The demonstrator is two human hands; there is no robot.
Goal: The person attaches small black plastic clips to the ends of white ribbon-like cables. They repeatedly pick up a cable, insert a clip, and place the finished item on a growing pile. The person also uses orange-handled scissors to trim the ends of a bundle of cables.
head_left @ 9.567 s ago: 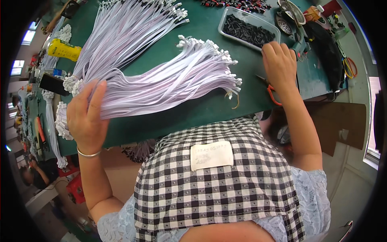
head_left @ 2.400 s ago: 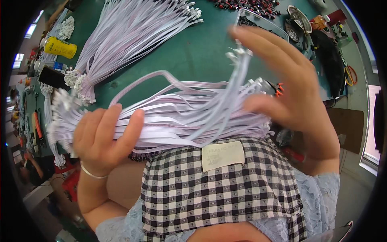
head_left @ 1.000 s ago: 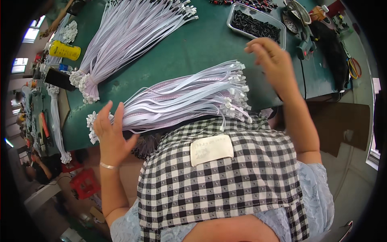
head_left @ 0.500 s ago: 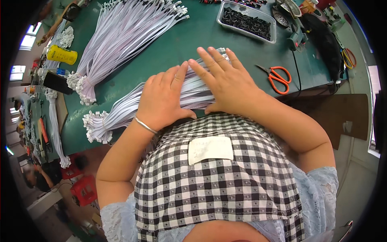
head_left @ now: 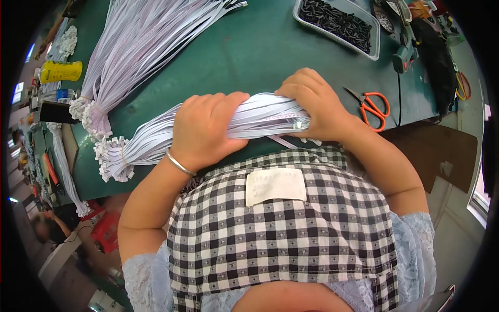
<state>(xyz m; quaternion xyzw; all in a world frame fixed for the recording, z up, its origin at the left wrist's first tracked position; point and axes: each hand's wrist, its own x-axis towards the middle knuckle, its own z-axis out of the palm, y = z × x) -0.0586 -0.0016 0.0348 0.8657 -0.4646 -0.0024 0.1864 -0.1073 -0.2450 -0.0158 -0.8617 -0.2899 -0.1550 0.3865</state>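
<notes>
A bundle of white flat cables lies along the table's near edge, with white connectors clustered at its left end and a band round it there. My left hand is wrapped over the bundle's middle, a silver bangle on the wrist. Around the right end of the same bundle closes my right hand, its fingers curled over the top and far side. A clear, shiny piece shows beside its palm. One pinkish cable strays from the underside near the apron.
A larger cable bundle lies at the far left, near a yellow bottle. Orange-handled scissors rest to the right. Beyond them stand a clear tub of small black pieces and a green-grey tool with a cord.
My right hand has gone from lying spread on the cables to gripping their right end. My left hand's fingers have curled round the bundle. The view has shifted slightly.
</notes>
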